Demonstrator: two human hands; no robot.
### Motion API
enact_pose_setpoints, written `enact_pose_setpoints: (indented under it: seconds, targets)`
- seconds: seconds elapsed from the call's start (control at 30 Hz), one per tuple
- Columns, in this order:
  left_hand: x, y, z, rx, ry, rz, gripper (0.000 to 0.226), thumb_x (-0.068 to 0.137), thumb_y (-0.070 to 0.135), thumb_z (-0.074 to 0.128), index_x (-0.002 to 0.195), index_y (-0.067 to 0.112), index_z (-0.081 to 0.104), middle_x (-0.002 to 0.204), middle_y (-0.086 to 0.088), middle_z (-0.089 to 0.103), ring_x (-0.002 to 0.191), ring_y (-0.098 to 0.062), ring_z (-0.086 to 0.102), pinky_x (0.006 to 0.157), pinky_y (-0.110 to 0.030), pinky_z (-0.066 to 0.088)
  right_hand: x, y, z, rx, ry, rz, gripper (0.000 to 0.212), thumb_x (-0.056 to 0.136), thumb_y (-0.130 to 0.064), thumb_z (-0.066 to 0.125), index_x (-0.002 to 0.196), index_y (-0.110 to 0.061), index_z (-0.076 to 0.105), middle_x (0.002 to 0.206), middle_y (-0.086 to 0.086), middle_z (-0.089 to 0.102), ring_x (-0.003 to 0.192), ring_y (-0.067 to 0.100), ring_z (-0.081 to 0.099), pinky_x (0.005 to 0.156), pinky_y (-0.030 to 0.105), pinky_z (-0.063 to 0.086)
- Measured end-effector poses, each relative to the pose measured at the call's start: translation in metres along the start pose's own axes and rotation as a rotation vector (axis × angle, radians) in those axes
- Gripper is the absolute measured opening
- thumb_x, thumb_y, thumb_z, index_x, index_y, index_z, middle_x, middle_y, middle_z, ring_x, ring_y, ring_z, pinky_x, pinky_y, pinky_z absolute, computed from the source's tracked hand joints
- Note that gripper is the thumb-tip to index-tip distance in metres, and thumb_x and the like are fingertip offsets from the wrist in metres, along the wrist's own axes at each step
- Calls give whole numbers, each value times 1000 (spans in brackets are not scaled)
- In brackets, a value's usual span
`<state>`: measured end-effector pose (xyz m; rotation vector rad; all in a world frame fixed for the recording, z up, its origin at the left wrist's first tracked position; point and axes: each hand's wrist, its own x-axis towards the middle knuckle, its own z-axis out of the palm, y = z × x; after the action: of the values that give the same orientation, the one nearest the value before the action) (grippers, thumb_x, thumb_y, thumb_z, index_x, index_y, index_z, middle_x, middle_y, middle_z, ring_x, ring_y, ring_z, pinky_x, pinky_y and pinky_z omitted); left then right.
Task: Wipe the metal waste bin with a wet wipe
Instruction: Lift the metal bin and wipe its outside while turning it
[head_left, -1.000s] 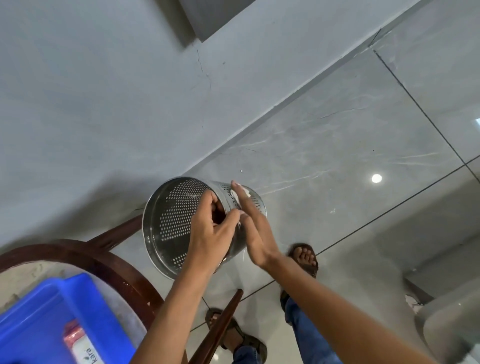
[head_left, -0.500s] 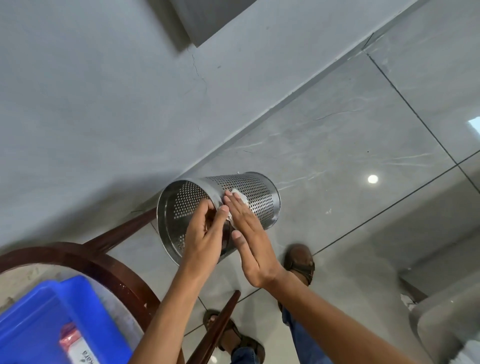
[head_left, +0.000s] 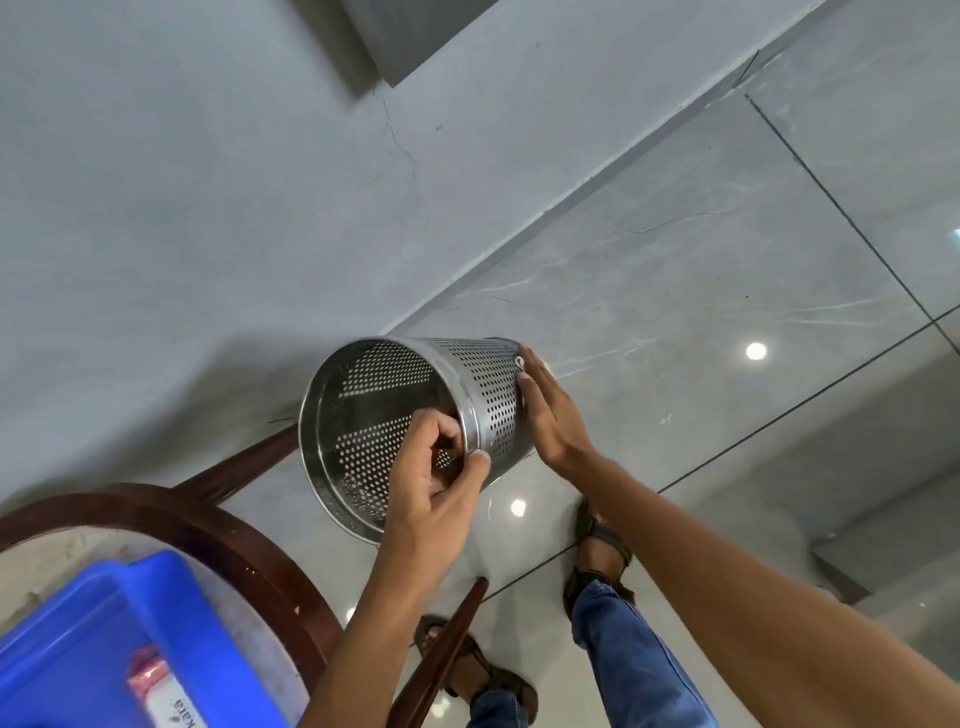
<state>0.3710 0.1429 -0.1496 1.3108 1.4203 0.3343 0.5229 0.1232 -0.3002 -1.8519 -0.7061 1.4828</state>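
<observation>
A perforated metal waste bin (head_left: 483, 395) is held in the air on its side, its open mouth turned toward me. My left hand (head_left: 434, 470) grips the rim, fingers inside and thumb outside. My right hand (head_left: 550, 410) lies flat against the bin's outer wall near its base. A white wet wipe (head_left: 519, 362) shows only as a small bit under the fingertips of that hand; the rest is hidden by the palm.
A round table with a dark wooden rim (head_left: 171, 514) is at the lower left, with a blue plastic tray (head_left: 119, 639) on it holding a wipes pack (head_left: 166, 696). A grey wall (head_left: 208, 182) meets glossy floor tiles (head_left: 701, 291). My sandalled feet (head_left: 597, 551) stand below.
The bin has turned and shifted right in my hands. My right hand slid along the outer wall from near the rim to the base end, with the wipe under it.
</observation>
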Motion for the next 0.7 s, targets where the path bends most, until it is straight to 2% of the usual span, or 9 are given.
enact_pose_setpoints:
  seconds: [0.07, 0.2, 0.33, 0.43, 0.5, 0.6, 0.7]
  targets:
    - [3, 0, 2, -62, 8, -42, 25, 91, -12, 70, 98, 9, 60, 95, -12, 63, 78, -5, 60, 70, -21, 56, -12, -9, 5, 13, 1, -106, 59, 119, -39, 35, 175, -23, 37, 184, -3, 33, 174, 16, 24, 143, 46, 16]
    - [8, 1, 5, -106, 53, -73, 41, 86, -17, 71, 108, 18, 66, 101, -8, 74, 90, -12, 72, 79, -21, 61, -41, -21, 21, 50, 18, -285, 58, 117, -29, 37, 175, -21, 36, 184, -9, 32, 174, 7, 21, 143, 39, 18]
    - [13, -2, 2, -70, 56, -114, 39, 87, -16, 70, 111, 15, 65, 103, -11, 74, 93, -22, 73, 78, -25, 63, -56, -25, 35, 51, 6, -426, 58, 118, -18, 40, 176, -14, 34, 186, -6, 30, 176, 14, 18, 142, 54, 18]
    - [16, -5, -3, -63, 19, -122, 34, 90, -14, 65, 109, 15, 68, 92, 2, 76, 81, -9, 71, 68, -21, 60, -63, -25, 40, 47, -1, -503, 58, 118, -17, 39, 175, -13, 33, 186, -2, 30, 176, 21, 20, 140, 62, 20]
    - [19, -5, -3, -55, -3, -127, 43, 92, -9, 59, 123, 18, 72, 103, 7, 79, 93, -5, 75, 77, -21, 62, -68, -22, 41, 41, -9, -557, 58, 117, -13, 38, 175, -11, 35, 186, 0, 31, 176, 24, 23, 139, 62, 21]
    - [16, -3, -1, -62, -36, -108, 50, 101, -6, 56, 142, 21, 68, 130, 9, 78, 123, -4, 72, 100, -25, 60, -67, -18, 36, 55, -24, -604, 56, 117, -10, 36, 172, -9, 41, 182, 1, 39, 173, 25, 31, 138, 59, 28]
    - [7, -4, 0, -7, -40, -49, 40, 111, 10, 56, 141, 35, 66, 134, 21, 75, 129, 3, 68, 108, -24, 57, -59, -17, 28, -6, -39, -634, 54, 118, -18, 36, 172, -11, 42, 180, 0, 43, 172, 21, 34, 138, 54, 31]
